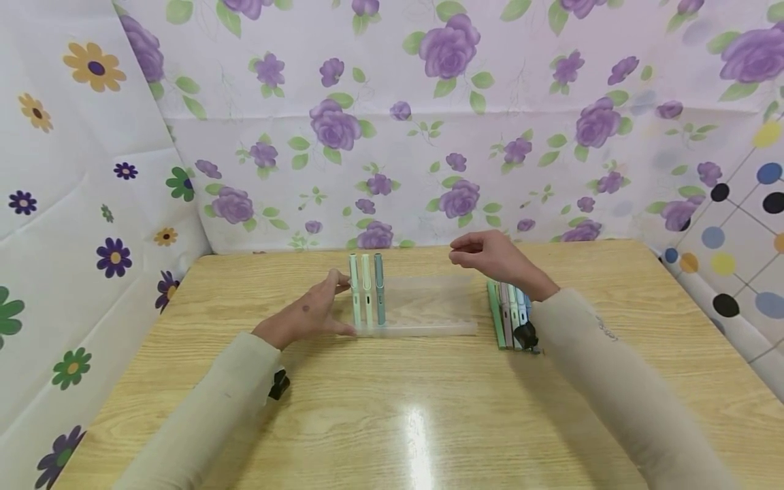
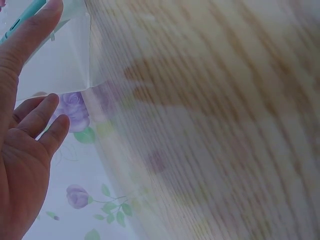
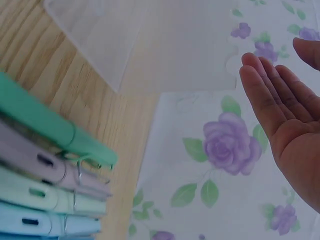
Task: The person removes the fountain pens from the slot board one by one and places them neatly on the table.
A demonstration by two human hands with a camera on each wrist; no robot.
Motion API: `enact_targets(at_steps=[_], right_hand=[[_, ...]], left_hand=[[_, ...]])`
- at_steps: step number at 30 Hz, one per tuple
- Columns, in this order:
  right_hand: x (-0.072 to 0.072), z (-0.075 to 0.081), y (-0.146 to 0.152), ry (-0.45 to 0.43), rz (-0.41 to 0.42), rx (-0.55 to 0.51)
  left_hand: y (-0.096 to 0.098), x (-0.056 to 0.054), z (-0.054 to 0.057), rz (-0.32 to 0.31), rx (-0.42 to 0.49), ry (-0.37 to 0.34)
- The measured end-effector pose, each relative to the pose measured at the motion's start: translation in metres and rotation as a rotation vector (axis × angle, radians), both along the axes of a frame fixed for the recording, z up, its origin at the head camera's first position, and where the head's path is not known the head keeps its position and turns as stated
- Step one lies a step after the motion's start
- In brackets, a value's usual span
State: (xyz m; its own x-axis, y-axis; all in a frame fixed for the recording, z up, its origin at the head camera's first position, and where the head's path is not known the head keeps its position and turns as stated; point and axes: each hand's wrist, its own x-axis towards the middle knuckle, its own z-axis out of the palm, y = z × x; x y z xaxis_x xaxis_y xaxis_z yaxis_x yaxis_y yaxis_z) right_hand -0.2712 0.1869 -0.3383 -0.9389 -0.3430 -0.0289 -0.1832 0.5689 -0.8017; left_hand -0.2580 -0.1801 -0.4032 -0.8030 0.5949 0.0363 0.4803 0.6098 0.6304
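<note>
A clear plastic pen stand (image 1: 431,303) stands on the table with three capped pens upright in its left part: pale green (image 1: 354,289), pale yellow (image 1: 367,289) and dark teal (image 1: 380,289). My left hand (image 1: 312,306) holds the stand's left end, thumb at the front lip and fingers at the back. In the left wrist view the fingertips (image 2: 50,100) meet the edge of the clear panel, and the thumb lies by a teal-coloured pen (image 2: 22,20). Above the stand's right end hovers my right hand (image 1: 490,255), its fingers nearly straight and nothing in them.
Right of the stand lies a row of several capped pens, among them a green pen (image 3: 55,122), a greyish-mauve pen (image 3: 45,162) and a light blue pen (image 3: 40,220). The wooden table (image 1: 343,408) ends at a flowered cloth (image 1: 392,136) behind.
</note>
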Motion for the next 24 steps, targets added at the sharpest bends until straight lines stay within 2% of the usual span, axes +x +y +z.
enact_targets(at_steps=[12, 24], right_hand=[[-0.008, 0.003, -0.035, 0.045, 0.068, -0.005], [-0.012, -0.001, -0.067, 0.056, 0.101, -0.022]], left_hand=[[0.0, -0.001, 0.0, -0.001, -0.002, -0.008], [-0.001, -0.002, -0.001, -0.011, 0.011, 0.003]])
